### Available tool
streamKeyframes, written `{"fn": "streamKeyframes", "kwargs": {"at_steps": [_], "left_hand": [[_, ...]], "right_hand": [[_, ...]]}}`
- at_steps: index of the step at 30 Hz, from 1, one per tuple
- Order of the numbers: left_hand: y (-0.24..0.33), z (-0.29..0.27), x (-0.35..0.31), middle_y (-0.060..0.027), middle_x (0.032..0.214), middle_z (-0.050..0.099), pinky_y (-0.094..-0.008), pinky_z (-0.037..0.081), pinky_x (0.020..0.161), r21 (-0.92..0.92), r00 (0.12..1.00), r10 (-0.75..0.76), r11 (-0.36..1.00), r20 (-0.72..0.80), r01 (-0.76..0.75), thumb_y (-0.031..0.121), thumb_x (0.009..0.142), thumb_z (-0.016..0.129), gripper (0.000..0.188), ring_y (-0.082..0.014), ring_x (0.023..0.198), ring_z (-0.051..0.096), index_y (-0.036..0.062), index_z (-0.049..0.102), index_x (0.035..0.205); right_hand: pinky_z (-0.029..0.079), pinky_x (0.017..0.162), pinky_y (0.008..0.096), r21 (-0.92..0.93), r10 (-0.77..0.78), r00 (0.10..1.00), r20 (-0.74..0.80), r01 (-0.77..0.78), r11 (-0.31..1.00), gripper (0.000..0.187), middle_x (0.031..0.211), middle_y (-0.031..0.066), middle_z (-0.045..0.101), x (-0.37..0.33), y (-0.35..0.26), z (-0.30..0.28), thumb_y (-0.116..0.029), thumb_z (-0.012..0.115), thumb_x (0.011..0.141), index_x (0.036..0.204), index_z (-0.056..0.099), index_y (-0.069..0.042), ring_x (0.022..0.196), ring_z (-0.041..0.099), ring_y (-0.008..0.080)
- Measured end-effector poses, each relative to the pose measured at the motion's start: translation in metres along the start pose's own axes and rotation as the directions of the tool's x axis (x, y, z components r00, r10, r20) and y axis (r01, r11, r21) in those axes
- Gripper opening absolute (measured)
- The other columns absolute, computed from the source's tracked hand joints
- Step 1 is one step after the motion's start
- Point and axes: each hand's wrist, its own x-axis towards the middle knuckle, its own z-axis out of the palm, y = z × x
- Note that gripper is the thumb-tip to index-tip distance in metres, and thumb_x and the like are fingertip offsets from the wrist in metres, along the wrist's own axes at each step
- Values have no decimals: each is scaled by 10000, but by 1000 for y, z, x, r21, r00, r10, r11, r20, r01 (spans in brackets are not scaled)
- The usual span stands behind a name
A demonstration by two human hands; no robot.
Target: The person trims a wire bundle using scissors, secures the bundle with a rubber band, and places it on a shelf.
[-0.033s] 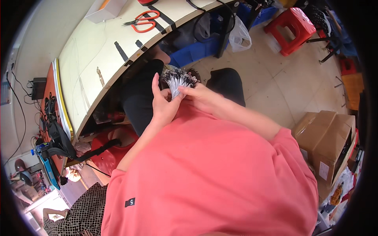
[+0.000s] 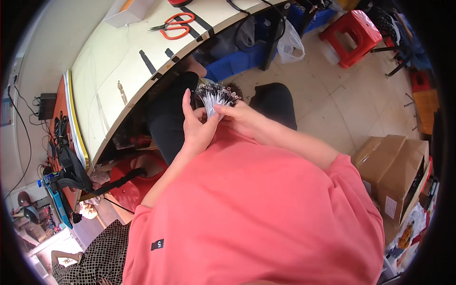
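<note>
Over my lap, both hands hold a thick bundle of thin white wires [image 2: 214,100], whose fanned-out far ends have dark sleeves and small ring terminals. My left hand [image 2: 195,124] closes on the bundle's left side, its thumb against the wires and one finger stretched up beside them. From the right, my right hand [image 2: 242,118] grips the same bundle with its thumb laid across the front. The fingers behind the wires and the lower end of the bundle are hidden.
Red-handled scissors [image 2: 176,26] lie on the curved white table [image 2: 102,61] ahead to the left, near a white box [image 2: 127,13]. A red stool [image 2: 350,37] stands far right. Open cardboard boxes [image 2: 392,164] are at my right. Blue bins [image 2: 237,61] sit under the table. Another person [image 2: 102,256] is at lower left.
</note>
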Motion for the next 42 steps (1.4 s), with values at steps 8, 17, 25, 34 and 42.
{"fn": "streamKeyframes", "kwargs": {"at_steps": [8,17,25,34,42], "left_hand": [[11,-18,-3,-136,941,651,-244,462,758,-135,993,-92,988,-73,81,138,831,621,734,-136,832,613,-12,162,1383],[5,-20,2,-143,1066,587,-278,453,843,-670,973,-197,708,116,223,91,859,574,519,-165,957,573,-74,309,1274],[12,-24,13,-116,1058,569,-318,465,850,-724,914,-240,557,328,406,65,847,582,300,-185,965,570,-29,460,1105],[8,-19,0,-127,1060,583,-343,476,868,-823,961,-234,512,145,248,54,876,545,208,-205,945,587,-35,508,1061],[-1,-20,-2,-132,1028,602,-322,477,834,-863,973,-191,462,129,205,101,912,508,155,-200,922,597,-30,531,992]], "right_hand": [[448,901,330,64,-140,990,-18,141,988,359,1090,78,580,0,-10,19,-80,632,830,1155,490,-26,999,566,176],[441,899,325,2,-79,992,-96,80,997,347,1084,76,582,-5,-9,13,-96,613,843,1160,495,-23,993,561,170],[429,870,274,-282,-297,951,-82,264,922,361,1045,60,600,-12,-11,22,-47,639,800,1137,518,-4,956,566,128],[464,779,284,-65,-104,990,-94,98,993,315,1003,62,611,-9,-8,7,-39,638,792,1092,540,-37,898,586,144],[477,736,305,60,-86,996,-36,88,994,324,999,73,605,-3,-4,-3,-21,636,786,1091,528,-34,882,586,175]]}}
